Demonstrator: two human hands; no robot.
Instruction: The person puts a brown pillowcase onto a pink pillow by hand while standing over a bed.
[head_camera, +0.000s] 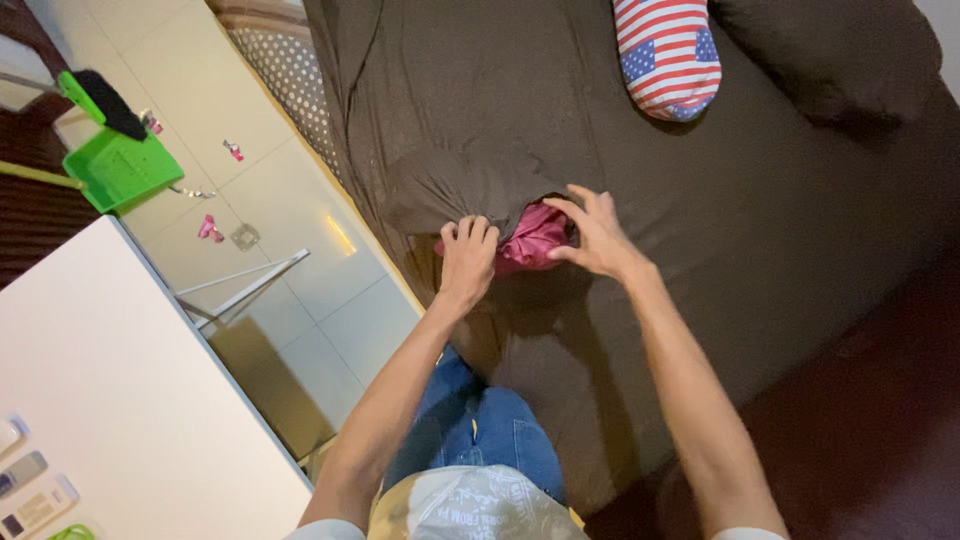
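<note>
A bed is covered with a dark brown sheet (760, 200). At its near edge a patch of pink cloth (532, 240) shows where the brown sheet is pulled back. My left hand (467, 255) is closed on a bunched fold of the brown sheet, just left of the pink cloth. Spread fingers of my right hand (595, 233) rest on the sheet's edge at the right side of the pink cloth, touching it.
A bolster in a striped and starred cover (668, 55) lies at the bed's far side beside a brown pillow (840, 60). A white table (110, 400) with remote controls (25, 490) stands at left. A green dustpan (115, 160) lies on the tiled floor.
</note>
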